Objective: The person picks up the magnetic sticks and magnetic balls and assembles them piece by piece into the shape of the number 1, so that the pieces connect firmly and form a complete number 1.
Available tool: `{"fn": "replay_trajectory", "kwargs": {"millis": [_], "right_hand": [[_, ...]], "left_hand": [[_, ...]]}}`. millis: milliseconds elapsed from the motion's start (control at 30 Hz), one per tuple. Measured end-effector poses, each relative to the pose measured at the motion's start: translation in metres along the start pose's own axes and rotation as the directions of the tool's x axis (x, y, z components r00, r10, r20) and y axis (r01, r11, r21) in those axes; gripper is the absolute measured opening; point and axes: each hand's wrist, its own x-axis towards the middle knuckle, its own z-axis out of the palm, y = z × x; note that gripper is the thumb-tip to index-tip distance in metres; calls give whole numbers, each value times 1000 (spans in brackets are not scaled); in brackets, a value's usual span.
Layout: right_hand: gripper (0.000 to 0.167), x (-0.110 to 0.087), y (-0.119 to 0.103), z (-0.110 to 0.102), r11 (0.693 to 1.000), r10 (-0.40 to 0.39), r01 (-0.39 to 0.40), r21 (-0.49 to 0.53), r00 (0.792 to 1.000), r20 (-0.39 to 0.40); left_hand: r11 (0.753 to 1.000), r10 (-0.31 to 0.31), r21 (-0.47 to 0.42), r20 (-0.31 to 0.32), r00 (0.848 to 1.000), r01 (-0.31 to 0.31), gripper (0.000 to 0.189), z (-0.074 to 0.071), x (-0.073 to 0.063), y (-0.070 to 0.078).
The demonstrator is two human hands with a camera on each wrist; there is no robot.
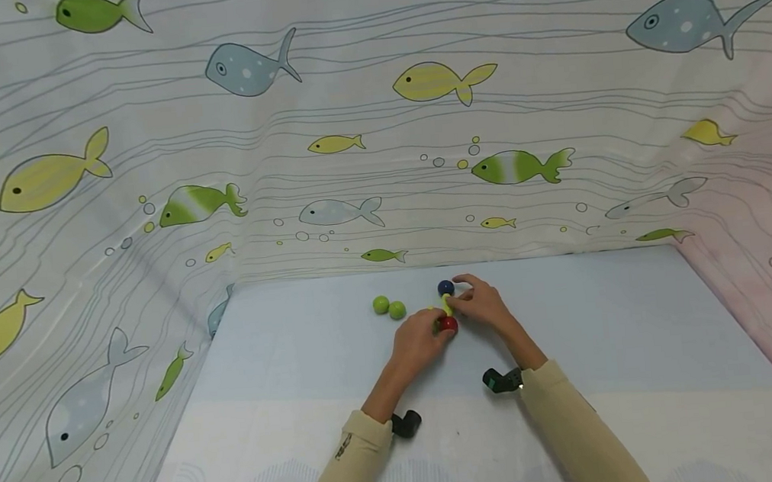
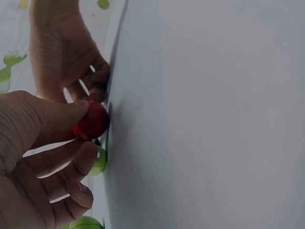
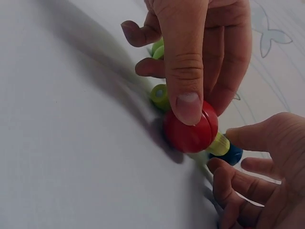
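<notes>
My left hand (image 1: 422, 339) pinches a shiny red ball (image 3: 190, 131) between thumb and fingers, low over the table. Behind the red ball, a short yellow-green rod (image 3: 219, 144) runs toward a dark blue ball (image 1: 446, 288). My right hand (image 1: 479, 303) has its thumb and a fingertip about this rod, pinching it close to the blue ball. Under the left fingers lies a green piece (image 3: 159, 97) with a round hole in its end, partly hidden. Whether the rod joins both balls is hard to tell.
Two green balls (image 1: 389, 307) lie to the left of the hands. The pale table (image 1: 286, 357) ends at a fish-patterned curtain (image 1: 418, 131), which also rises at both sides. Dark wrist cameras (image 1: 503, 380) sit at the tan sleeves.
</notes>
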Motion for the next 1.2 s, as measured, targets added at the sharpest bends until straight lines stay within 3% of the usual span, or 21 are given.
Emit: {"fn": "replay_trajectory", "kwargs": {"millis": [367,567,1200], "right_hand": [[52,-7,5,-17,1000,-24,23,-12,999,-38],[53,-8,10,-30,999,-47,46,-13,996,-78],[44,-13,29,-49,1000,8,-10,-19,995,-100]], "left_hand": [[999,-20,-44,9,1000,20,31,1,3,-1],[993,-61,-100,40,997,64,30,-1,6,-1],[975,-104,-192,71,992,116,30,-4,8,-1]]}}
